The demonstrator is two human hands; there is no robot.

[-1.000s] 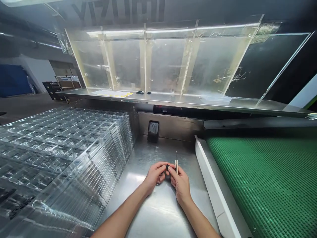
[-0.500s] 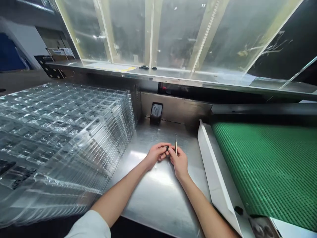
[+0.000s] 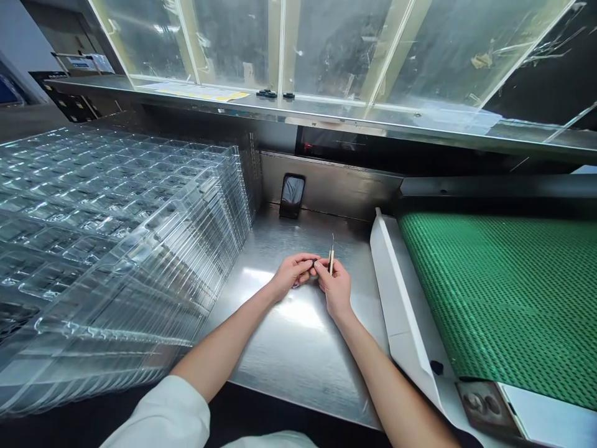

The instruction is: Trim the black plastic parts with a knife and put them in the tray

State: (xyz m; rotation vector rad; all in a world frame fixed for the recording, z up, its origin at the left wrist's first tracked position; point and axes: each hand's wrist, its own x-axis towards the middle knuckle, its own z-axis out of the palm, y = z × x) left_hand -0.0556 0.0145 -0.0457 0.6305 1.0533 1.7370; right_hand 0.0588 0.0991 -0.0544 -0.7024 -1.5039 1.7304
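Both my hands meet over the steel worktop [image 3: 298, 348]. My left hand [image 3: 290, 275] is closed, its fingertips pinching a small dark part [image 3: 311, 266] that is mostly hidden. Touching it from the right, my right hand [image 3: 334, 287] is closed around thin tweezers [image 3: 331, 252], whose pointed tip sticks up above the fingers. The two hands' fingertips touch at the small part.
A tall slanted stack of clear plastic blister trays [image 3: 116, 224] fills the left. A green mesh conveyor belt [image 3: 504, 292] with a white side rail [image 3: 396, 292] runs on the right. A phone [image 3: 291, 195] leans on the back wall. A steel shelf [image 3: 326, 115] with clear panels hangs overhead.
The view has tilted downward, so the hands sit higher in frame and my sleeve shows. The hands stay together, and the dark part is more covered by the fingers.
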